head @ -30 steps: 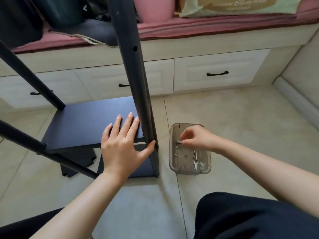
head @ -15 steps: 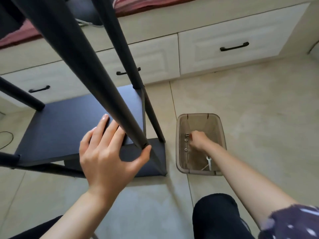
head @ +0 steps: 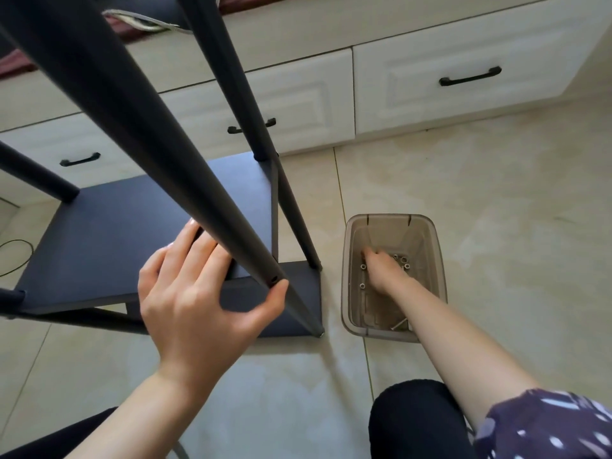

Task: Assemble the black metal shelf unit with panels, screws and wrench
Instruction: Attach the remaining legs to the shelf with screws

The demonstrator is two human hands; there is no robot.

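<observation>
My left hand [head: 195, 293] is flat on the black shelf panel [head: 139, 240], fingers straight across its top and thumb [head: 275, 293] hooked against the near post [head: 159, 160] right below a small screw hole [head: 274, 279], so I'm bracing panel to post, not gripping anything. Just right of that post, on the tile floor [head: 496, 210], sits the clear plastic bin [head: 433, 246], and my right hand [head: 381, 265] is down inside it, fingers curled toward the bottom among the loose screws [head: 404, 260]; whether it has actually pinched one I can't tell, since the fingertips are hidden under the knuckles. A silvery tool at the bin's near end looks like the wrench [head: 399, 324], but it is too small to be sure. My read: I'm fetching a fastener for that hole by my thumb. To do it well, I'd keep the left palm pressing steadily so the panel's edge stays lined up with the hole, lift out a single screw with its tip pointing forward, and carry it straight across to the post without letting the panel sag. If the panel slips, the holes will likely misalign and the thread may bite crooked. Start it by fingers first, wrench afterwards.
</observation>
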